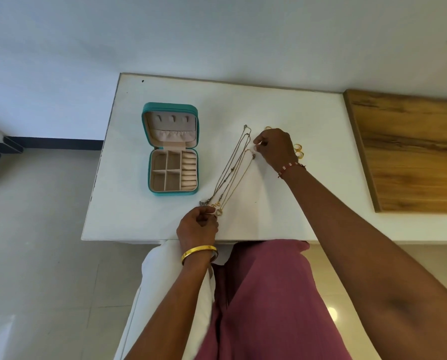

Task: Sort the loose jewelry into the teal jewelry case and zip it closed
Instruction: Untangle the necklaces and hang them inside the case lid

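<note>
The teal jewelry case (171, 149) lies open on the white table (282, 113), its beige compartments holding nothing that I can see. Several thin chain necklaces (232, 172) stretch diagonally to the right of the case, with their pendants (216, 205) at the near end. My left hand (197, 226) pinches the pendant end of the chains. My right hand (274, 149) pinches the far clasp end of one chain. Gold rings (299, 150) lie just right of my right hand, partly hidden by it. One more gold ring (268, 128) peeks out above the knuckles.
A wooden board (409, 152) adjoins the table on the right. The table's near edge runs just behind my left wrist, which wears a gold bangle (197, 252). Tiled floor lies to the left.
</note>
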A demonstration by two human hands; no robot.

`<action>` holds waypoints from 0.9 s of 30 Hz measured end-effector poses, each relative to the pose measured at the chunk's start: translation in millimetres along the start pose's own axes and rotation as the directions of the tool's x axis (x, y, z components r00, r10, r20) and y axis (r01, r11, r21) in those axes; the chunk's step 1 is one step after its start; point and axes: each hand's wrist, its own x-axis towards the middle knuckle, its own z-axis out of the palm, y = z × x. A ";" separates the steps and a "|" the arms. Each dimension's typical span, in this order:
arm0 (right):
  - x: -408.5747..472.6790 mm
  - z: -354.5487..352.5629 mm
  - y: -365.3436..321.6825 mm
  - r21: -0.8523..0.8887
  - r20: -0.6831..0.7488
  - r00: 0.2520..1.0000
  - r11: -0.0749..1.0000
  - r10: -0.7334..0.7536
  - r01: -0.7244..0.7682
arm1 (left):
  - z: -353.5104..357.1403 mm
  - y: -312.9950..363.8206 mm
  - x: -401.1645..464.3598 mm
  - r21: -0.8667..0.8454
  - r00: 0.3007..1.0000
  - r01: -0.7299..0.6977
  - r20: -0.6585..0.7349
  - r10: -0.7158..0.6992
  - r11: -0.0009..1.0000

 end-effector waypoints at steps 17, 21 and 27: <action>-166.8 36.3 -39.4 0.327 0.059 0.992 0.936 0.115 -0.128 | -32.2 6.8 -19.5 -0.078 0.996 -0.053 -0.074 0.047 0.996; -176.7 51.1 -42.0 0.137 0.115 0.992 0.989 0.048 -0.063 | -36.2 3.8 -22.1 -0.041 0.995 -0.085 -0.056 0.082 0.996; -181.3 56.3 -41.3 -0.143 0.196 0.976 0.983 -0.090 0.119 | -32.9 0.5 -18.1 0.012 0.995 -0.097 -0.017 0.097 0.995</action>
